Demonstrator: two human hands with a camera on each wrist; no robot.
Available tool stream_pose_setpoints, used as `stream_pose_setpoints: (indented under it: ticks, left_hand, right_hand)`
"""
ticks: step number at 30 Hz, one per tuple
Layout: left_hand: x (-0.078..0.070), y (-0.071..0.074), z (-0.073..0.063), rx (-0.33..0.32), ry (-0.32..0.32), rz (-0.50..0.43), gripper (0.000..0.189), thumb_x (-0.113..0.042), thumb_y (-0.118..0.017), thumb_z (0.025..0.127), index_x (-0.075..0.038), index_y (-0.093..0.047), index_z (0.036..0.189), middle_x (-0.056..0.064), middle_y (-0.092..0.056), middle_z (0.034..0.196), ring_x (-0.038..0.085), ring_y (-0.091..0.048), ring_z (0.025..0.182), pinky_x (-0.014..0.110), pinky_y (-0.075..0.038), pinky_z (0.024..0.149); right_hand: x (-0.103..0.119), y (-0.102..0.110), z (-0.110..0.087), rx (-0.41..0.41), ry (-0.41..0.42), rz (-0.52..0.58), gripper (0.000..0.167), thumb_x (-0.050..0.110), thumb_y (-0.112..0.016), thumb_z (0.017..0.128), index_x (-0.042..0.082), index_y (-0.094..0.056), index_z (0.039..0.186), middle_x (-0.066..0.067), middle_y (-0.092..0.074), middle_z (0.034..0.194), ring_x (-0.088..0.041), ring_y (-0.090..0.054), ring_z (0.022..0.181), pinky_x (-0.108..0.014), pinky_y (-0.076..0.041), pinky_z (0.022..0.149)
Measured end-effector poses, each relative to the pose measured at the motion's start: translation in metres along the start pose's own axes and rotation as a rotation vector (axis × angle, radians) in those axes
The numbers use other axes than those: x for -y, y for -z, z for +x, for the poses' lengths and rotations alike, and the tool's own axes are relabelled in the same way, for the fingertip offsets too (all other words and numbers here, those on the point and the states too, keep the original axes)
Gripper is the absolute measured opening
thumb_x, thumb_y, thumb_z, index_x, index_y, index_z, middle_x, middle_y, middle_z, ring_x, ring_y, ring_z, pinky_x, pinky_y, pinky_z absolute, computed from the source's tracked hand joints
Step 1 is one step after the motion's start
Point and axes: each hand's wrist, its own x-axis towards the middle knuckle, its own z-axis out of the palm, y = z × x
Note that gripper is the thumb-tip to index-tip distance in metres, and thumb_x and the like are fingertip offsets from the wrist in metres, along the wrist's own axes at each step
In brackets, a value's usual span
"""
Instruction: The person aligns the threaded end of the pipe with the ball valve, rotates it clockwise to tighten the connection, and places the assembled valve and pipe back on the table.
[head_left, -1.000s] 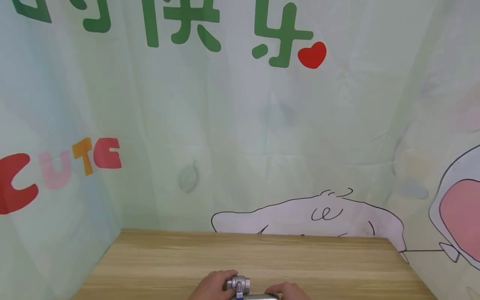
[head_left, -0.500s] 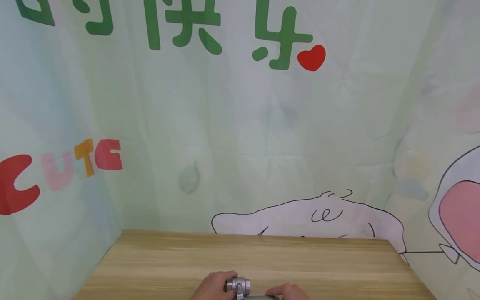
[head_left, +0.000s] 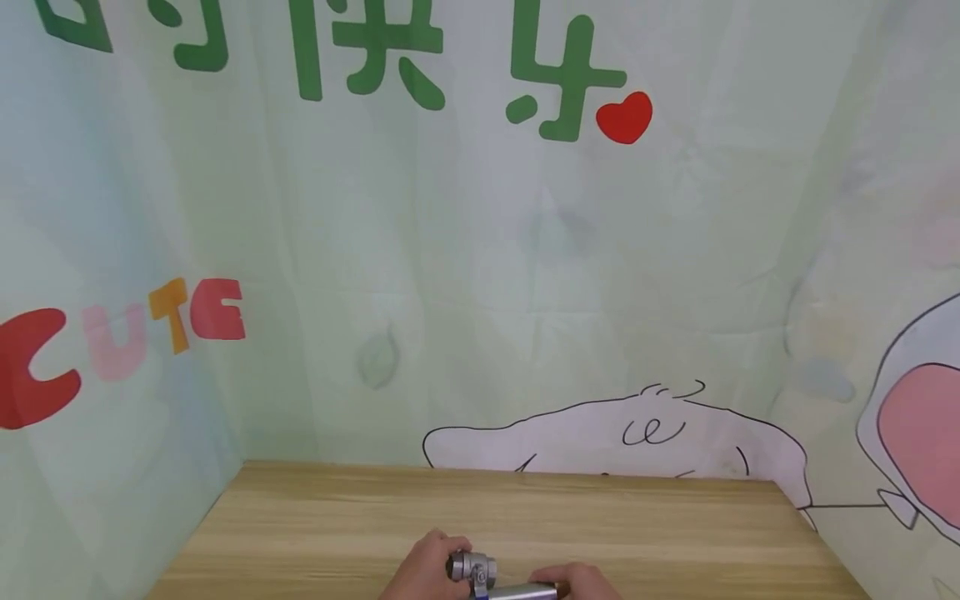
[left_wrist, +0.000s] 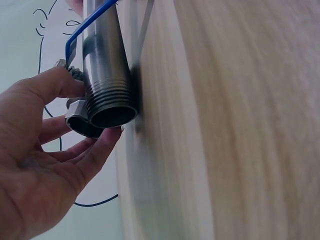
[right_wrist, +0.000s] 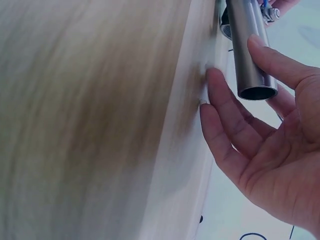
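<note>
My left hand [left_wrist: 47, 150] grips a metal ball valve [head_left: 472, 567] with a blue lever handle [left_wrist: 85, 27]. Beside the valve lies a steel pipe [left_wrist: 106, 55], its threaded end towards the left wrist camera. A left fingertip touches or nearly touches that end's rim. The pipe's plain open end is by my right hand [right_wrist: 280, 145], whose thumb presses on the pipe wall. One right finger passes behind the pipe; the others curve loosely beneath it. In the head view the right hand is at the pipe's right end, and the frame's bottom edge cuts off both hands.
Both hands are over a wood-grain tabletop [head_left: 352, 508]. Printed cloth walls [head_left: 480, 250] with green characters and cartoon drawings enclose its back and sides.
My left hand has risen and turned slightly, tilting the valve so that its left opening shows more. The pipe has tilted, and more of its bright side is visible. The right hand barely moved.
</note>
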Motion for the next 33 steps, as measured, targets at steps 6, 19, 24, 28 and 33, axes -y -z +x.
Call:
stream_pose_setpoints:
  ticks: [6, 19, 24, 28, 33]
  left_hand:
    - [-0.001, -0.002, -0.001, -0.017, 0.003, -0.033, 0.033, 0.001, -0.071, 0.071, -0.001, -0.068, 0.104, 0.007, -0.063, 0.089, 0.024, -0.055, 0.082, 0.047, -0.051, 0.075]
    - [0.007, 0.001, -0.001, -0.060, 0.003, -0.137, 0.043, 0.000, -0.069, 0.068, 0.001, -0.067, 0.112, 0.010, -0.067, 0.098, 0.026, -0.060, 0.090, 0.053, -0.051, 0.082]
    - [0.013, 0.004, -0.002, -0.100, -0.032, -0.132, 0.049, -0.003, -0.069, 0.067, 0.004, -0.066, 0.116, 0.012, -0.068, 0.101, 0.025, -0.060, 0.090, 0.049, -0.052, 0.081]
    - [0.017, 0.006, -0.001, -0.114, 0.000, -0.176, 0.050, -0.006, -0.068, 0.071, 0.005, -0.064, 0.119, 0.014, -0.068, 0.104, 0.024, -0.059, 0.089, 0.044, -0.054, 0.079]
    - [0.019, 0.007, -0.001, -0.147, 0.032, -0.261, 0.051, -0.005, -0.066, 0.074, 0.007, -0.061, 0.123, 0.014, -0.067, 0.105, 0.020, -0.059, 0.085, 0.037, -0.055, 0.073]
  right_hand:
    - [0.000, 0.001, 0.000, -0.022, 0.019, 0.083, 0.031, 0.019, -0.078, 0.077, 0.012, -0.073, 0.106, -0.004, -0.068, 0.091, -0.021, -0.061, 0.081, -0.035, -0.055, 0.070]
    - [0.005, 0.002, -0.005, -0.054, 0.044, 0.400, 0.035, 0.016, -0.075, 0.081, -0.001, -0.067, 0.111, -0.010, -0.069, 0.100, -0.023, -0.064, 0.091, -0.037, -0.056, 0.080]
    - [0.002, 0.001, -0.004, -0.086, 0.021, 0.477, 0.044, 0.017, -0.076, 0.080, -0.006, -0.063, 0.115, -0.009, -0.068, 0.099, -0.021, -0.063, 0.090, -0.035, -0.057, 0.078]
    - [-0.003, 0.004, -0.004, -0.107, 0.006, 0.563, 0.043, 0.014, -0.074, 0.081, -0.006, -0.062, 0.117, -0.008, -0.067, 0.099, -0.021, -0.064, 0.088, -0.035, -0.058, 0.078]
    - [-0.007, 0.011, -0.005, -0.129, -0.021, 0.734, 0.039, 0.007, -0.069, 0.084, -0.003, -0.061, 0.120, -0.009, -0.067, 0.102, -0.023, -0.069, 0.086, -0.036, -0.059, 0.082]
